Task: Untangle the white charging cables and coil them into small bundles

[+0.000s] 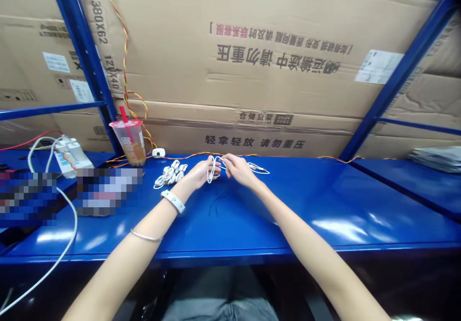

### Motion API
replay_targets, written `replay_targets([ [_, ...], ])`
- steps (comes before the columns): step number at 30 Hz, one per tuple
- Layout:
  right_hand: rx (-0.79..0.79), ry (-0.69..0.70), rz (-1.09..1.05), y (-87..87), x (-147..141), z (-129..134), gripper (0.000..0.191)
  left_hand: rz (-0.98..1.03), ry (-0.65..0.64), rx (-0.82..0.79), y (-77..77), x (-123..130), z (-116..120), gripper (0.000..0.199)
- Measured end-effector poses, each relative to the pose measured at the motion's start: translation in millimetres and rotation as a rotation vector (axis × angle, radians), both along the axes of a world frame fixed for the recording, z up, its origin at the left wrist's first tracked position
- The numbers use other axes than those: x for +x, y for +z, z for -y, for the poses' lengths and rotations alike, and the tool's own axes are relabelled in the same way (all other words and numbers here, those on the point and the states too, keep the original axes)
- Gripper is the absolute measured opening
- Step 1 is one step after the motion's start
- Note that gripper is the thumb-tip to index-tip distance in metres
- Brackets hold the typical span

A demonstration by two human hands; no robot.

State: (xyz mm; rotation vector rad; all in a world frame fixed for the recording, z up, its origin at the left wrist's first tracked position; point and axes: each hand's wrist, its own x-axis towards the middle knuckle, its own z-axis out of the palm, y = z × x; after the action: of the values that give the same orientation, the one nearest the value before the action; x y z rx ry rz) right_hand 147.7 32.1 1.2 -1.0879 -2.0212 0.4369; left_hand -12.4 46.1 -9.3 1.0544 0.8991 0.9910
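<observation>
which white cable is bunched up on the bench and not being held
The bunched white cable on the blue bench, left of the left hand; the other white cable is looped between that hand and the right hand.

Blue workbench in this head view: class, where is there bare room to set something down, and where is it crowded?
Bare blue bench stretches right of the right hand, up to the grey stack; another patch lies between the forearms. Crowded: the left end, around the plastic cup, power strip and bundled white cables.

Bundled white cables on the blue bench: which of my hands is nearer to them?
Left. The left hand sits just right of the bundled white cables in this view; the right hand is farther right, past the white cable loop the hands hold.
</observation>
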Motion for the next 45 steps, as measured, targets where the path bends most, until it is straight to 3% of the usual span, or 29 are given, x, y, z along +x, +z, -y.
replay_targets([
  [4, 0.192, -0.041, 0.253, -9.0, -12, 7, 0.026, 0.182, -0.005, -0.02, -0.4, 9, 3, 0.038],
  [8, 0.256, -0.044, 0.445, -12.8, -20, 13, 0.03, 0.325, 0.228, 0.054, -0.7, 15, 3, 0.02],
  [12, 0.267, -0.097, 0.506, -8.2, -18, 13, 0.031, 0.501, 0.393, 0.047, 8.8, 6, 0, 0.026],
  [17, 0.332, -0.114, 0.616, -3.9, 3, -3, 0.016, 0.647, 0.368, 0.064, 21.9, -12, -4, 0.03],
  [21, 0.3, -0.182, 0.534, -3.3, 27, -20, 0.02, 0.726, 0.263, 0.107, 26.9, -21, -6, 0.032],
  [26, 0.046, -0.099, 0.155, 1.9, 46, -27, 0.019, 0.592, 0.192, 0.155, 29.6, -25, -8, 0.02],
  [29, -0.181, 0.047, -0.094, 8.0, 47, -23, 0.019, 0.371, 0.186, 0.226, 24.9, -18, -6, 0.015],
  [31, -0.24, 0.09, -0.192, 12.1, 45, -20, 0.021, 0.202, 0.173, 0.306, 19.8, -11, -3, 0.017],
  [35, -0.162, 0.05, -0.236, 16.0, 37, -14, 0.023, -0.043, 0.102, 0.457, 10.1, 3, 6, 0.029],
  [40, -0.078, -0.038, -0.254, 10.6, 22, -9, 0.017, -0.083, 0.052, 0.477, 0.8, 18, 13, 0.048],
  [45, 0.046, 0.004, -0.177, 2.7, 5, -4, 0.014, -0.021, -0.002, 0.444, -7.4, 26, 13, 0.03],
])
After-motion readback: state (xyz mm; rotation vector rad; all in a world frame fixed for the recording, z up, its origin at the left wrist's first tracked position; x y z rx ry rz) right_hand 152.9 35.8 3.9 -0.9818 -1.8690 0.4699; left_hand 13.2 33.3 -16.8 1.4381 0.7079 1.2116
